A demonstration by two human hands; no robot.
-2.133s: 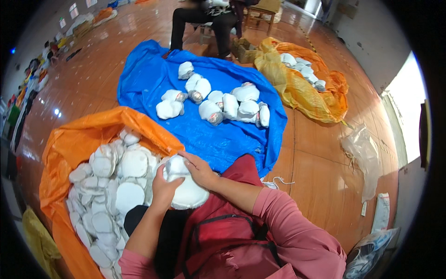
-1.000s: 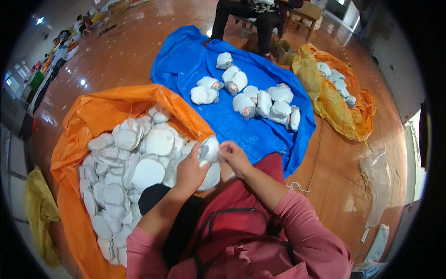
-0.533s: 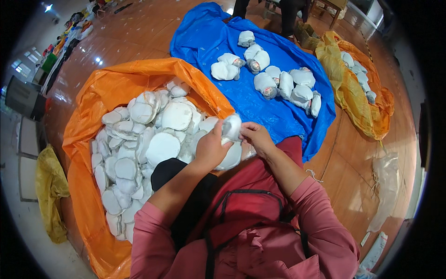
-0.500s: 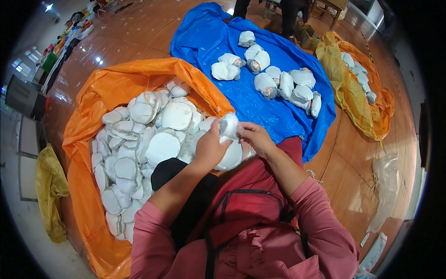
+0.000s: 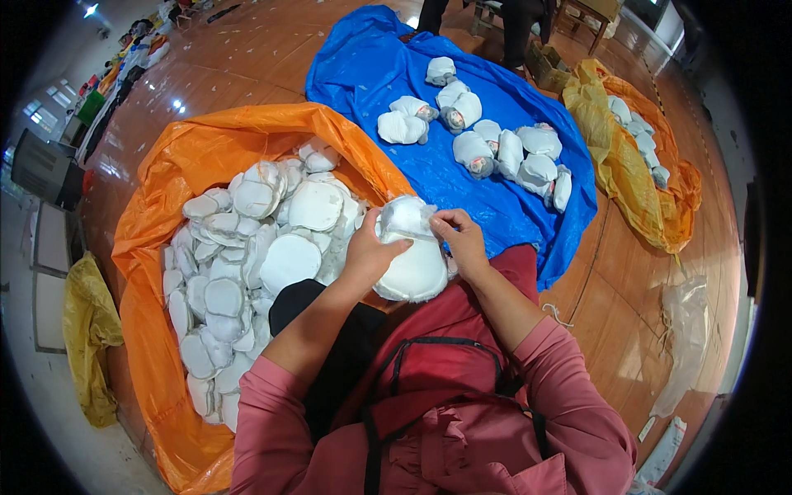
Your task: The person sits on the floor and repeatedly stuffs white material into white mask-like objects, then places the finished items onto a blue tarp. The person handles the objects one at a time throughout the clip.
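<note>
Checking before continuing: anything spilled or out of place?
The heaped white pads sit inside the orange sack, none visibly spilled. One oddity: a crumpled clear bag on the floor at right, away from the sack, perhaps discarded.

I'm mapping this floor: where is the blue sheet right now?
In the head view, the blue sheet lies upper right of centre, beyond the right hand, between the orange sack and the yellow-orange sack.

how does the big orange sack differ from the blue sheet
The orange sack has a raised rim; the blue sheet lies mostly spread out. The orange sack is heaped with pads; the blue sheet bears fewer, scattered bundles. Both rest on the floor and hold mostly white things.
</note>
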